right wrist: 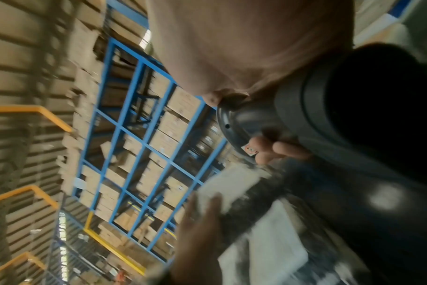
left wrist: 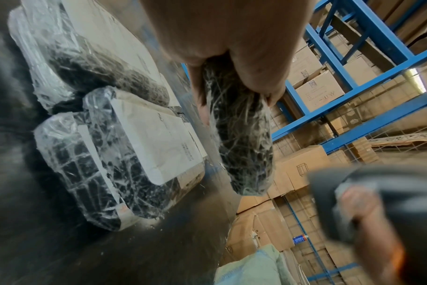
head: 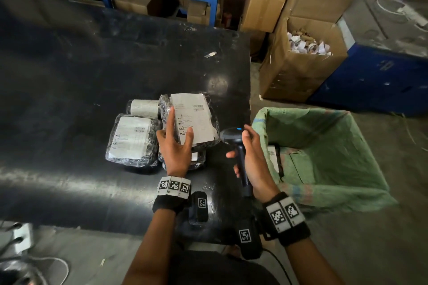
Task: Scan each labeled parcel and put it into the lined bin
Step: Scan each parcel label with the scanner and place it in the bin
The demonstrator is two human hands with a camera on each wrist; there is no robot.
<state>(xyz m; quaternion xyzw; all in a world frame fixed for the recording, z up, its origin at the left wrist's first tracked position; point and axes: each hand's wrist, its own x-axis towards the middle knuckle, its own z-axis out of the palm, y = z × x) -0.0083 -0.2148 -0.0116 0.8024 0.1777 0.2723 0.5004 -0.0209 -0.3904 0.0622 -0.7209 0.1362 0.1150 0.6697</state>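
One crinkly film-wrapped parcel (head: 194,118) in left hand (head: 176,148); paper label flat.

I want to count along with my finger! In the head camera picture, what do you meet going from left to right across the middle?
Flat parcel on the table → left hand holding a parcel → right hand holding the scanner → green lined bin.

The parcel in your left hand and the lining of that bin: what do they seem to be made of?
The held parcel looks wrapped in clear, glossy plastic film over something dark: it wrinkles and glints, and a matte white paper label sits on top. The bin lining looks like a pale green woven plastic sack, judging by its dull, creased, cloth-like folds, though the weave is too fine to confirm.
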